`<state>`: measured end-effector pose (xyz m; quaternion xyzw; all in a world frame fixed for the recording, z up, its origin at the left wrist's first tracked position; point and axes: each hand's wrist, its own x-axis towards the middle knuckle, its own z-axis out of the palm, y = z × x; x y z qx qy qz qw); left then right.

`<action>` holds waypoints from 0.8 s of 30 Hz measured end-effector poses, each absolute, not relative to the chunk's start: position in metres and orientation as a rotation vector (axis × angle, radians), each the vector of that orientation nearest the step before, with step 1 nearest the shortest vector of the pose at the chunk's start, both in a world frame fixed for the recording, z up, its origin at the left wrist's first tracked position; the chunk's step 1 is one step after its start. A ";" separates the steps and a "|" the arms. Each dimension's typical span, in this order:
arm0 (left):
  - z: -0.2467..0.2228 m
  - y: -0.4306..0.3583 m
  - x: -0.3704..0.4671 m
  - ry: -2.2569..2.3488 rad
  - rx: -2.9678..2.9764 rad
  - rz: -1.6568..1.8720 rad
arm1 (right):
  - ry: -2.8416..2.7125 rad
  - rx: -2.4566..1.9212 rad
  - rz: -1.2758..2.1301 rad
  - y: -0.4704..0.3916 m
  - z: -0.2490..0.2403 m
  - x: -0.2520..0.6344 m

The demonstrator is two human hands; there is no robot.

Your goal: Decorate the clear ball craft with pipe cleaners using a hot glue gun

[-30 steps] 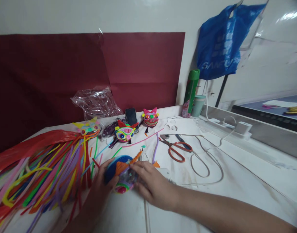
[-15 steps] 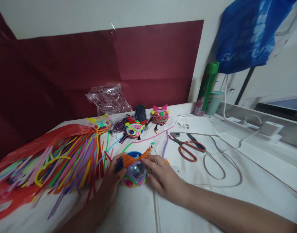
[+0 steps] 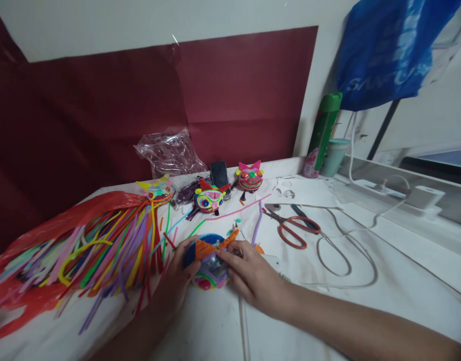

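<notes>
A round craft ball (image 3: 215, 268) with a clear top, coloured strips, a blue part and two orange ear shapes (image 3: 204, 249) is between my hands, low in the middle of the view. My left hand (image 3: 180, 271) grips its left side, the thumb near the left ear. The fingers of my right hand (image 3: 253, 276) are bent together over the top of the ball, just below the right ear; whether they pinch a small piece is hidden.
Pipe cleaners (image 3: 113, 250) lie on a red plastic bag (image 3: 102, 203) at left. Behind the ball stand decorated heads (image 3: 209, 198) and a phone (image 3: 219, 174). Red-handled scissors (image 3: 293, 231), a cable (image 3: 373, 265), a green can (image 3: 325, 130) and a cup (image 3: 334, 156) are at right.
The fingertips of my right hand have moved slightly left over the clear top of the ball. My left hand still holds the ball. The view has shifted slightly.
</notes>
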<state>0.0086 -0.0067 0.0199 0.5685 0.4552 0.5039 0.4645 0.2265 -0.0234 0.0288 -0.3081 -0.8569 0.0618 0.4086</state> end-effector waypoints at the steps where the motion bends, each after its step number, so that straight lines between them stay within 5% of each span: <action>1: 0.020 -0.007 0.009 1.113 1.406 1.228 | -2.163 -0.771 0.149 -0.024 0.029 0.226; 14: 0.024 -0.013 0.014 0.853 1.252 1.222 | -2.120 -0.768 0.127 -0.016 0.020 0.229; 24: 0.019 -0.008 0.013 1.079 1.452 1.249 | -2.150 -0.750 0.085 -0.021 0.021 0.228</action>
